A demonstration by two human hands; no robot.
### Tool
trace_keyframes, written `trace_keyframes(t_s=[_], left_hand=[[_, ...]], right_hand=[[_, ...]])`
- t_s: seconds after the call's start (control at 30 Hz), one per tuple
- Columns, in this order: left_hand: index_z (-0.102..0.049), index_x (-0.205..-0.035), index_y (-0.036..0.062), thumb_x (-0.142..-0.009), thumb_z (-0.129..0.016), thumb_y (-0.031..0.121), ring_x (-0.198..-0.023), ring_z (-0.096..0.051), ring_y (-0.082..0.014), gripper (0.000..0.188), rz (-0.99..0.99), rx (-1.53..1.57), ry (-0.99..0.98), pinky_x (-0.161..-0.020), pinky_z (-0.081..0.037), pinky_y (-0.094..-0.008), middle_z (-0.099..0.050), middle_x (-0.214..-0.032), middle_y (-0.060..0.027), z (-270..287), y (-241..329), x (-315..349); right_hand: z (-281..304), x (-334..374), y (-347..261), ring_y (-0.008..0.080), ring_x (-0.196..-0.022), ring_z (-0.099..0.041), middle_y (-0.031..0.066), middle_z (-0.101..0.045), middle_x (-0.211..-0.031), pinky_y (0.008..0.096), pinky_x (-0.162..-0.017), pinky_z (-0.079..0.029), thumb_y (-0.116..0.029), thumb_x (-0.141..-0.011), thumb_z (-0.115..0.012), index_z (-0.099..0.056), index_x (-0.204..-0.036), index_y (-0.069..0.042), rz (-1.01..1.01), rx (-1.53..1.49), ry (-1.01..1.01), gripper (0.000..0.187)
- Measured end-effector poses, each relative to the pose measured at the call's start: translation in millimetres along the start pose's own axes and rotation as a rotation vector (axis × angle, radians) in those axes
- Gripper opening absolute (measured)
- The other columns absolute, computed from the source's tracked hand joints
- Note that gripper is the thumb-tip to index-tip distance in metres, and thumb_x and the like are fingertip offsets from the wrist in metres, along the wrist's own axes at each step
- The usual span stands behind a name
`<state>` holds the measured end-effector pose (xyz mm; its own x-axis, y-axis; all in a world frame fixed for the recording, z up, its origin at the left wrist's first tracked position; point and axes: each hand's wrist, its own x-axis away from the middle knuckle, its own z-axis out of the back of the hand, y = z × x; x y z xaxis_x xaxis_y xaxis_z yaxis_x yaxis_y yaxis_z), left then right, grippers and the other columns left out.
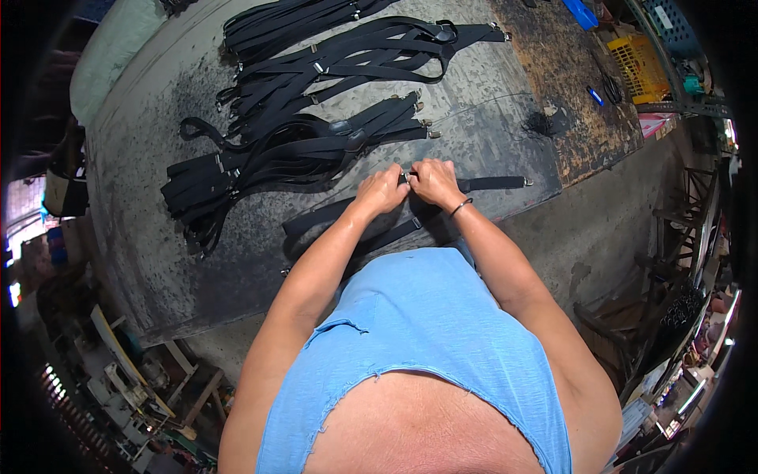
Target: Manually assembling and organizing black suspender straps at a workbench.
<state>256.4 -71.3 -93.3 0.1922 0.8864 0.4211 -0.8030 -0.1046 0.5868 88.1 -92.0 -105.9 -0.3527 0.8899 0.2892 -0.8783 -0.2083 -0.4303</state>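
Observation:
My left hand and my right hand meet near the front edge of the table. Both are closed, fingers pinched on a pair of black suspenders. A small shiny metal piece shows between my fingertips; its exact form is partly hidden. To the right of my right hand one strap end lies flat, tipped with a metal clip. More of the strap loops out to the left, passing under my left forearm. Another length with a metal slider lies just in front of my body.
Beyond my hands lie several bundles of black suspenders with metal clips, spread across the worn grey table. A brown worn board adjoins at the right, with a small blue object on it. A yellow crate stands past it.

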Motion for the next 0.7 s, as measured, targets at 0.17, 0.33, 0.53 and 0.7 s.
trace_keyframes(t_s=[0.17,0.33,0.53,0.7], left_hand=[[-0.061,-0.116,0.011,-0.079,-0.075,0.03,-0.101,-0.065,-0.0413,0.045,-0.05,-0.177,-0.066,-0.085,-0.051,-0.0506,-0.069,-0.11,-0.0177,25,-22,26],[-0.069,-0.114,0.0129,-0.08,-0.075,0.032,-0.097,-0.068,-0.0382,0.039,-0.112,-0.182,0.02,-0.083,-0.053,-0.0487,-0.072,-0.101,-0.0164,43,-30,41],[-0.07,-0.114,0.012,-0.079,-0.076,0.037,-0.095,-0.067,-0.039,0.044,-0.08,-0.212,-0.063,-0.082,-0.052,-0.0495,-0.072,-0.097,-0.0186,48,-31,50],[-0.071,-0.111,0.0107,-0.079,-0.075,0.037,-0.092,-0.068,-0.0389,0.042,-0.12,-0.224,0.026,-0.079,-0.053,-0.0501,-0.072,-0.096,-0.0189,42,-40,55]], right_hand=[[18,-9,-8,0.0349,-0.096,-0.068,0.0146,-0.072,-0.096,0.0484,-0.082,-0.044,-0.038,-0.083,-0.069,-0.073,-0.094,-0.011,-0.168,0.064,-0.145,0.03],[25,-14,-2,0.0327,-0.106,-0.067,0.0142,-0.073,-0.104,0.0463,-0.089,-0.044,-0.045,-0.08,-0.074,-0.074,-0.101,-0.013,-0.224,0.076,-0.281,0.038],[31,-6,-4,0.0358,-0.115,-0.06,0.015,-0.067,-0.116,0.0477,-0.092,-0.044,-0.045,-0.079,-0.074,-0.072,-0.109,-0.013,-0.204,0.145,-0.31,0.043],[25,-15,-21,0.0373,-0.126,-0.045,0.0148,-0.051,-0.133,0.0499,-0.102,-0.038,-0.038,-0.088,-0.067,-0.059,-0.124,-0.012,-0.076,-0.218,0.332,0.045]])
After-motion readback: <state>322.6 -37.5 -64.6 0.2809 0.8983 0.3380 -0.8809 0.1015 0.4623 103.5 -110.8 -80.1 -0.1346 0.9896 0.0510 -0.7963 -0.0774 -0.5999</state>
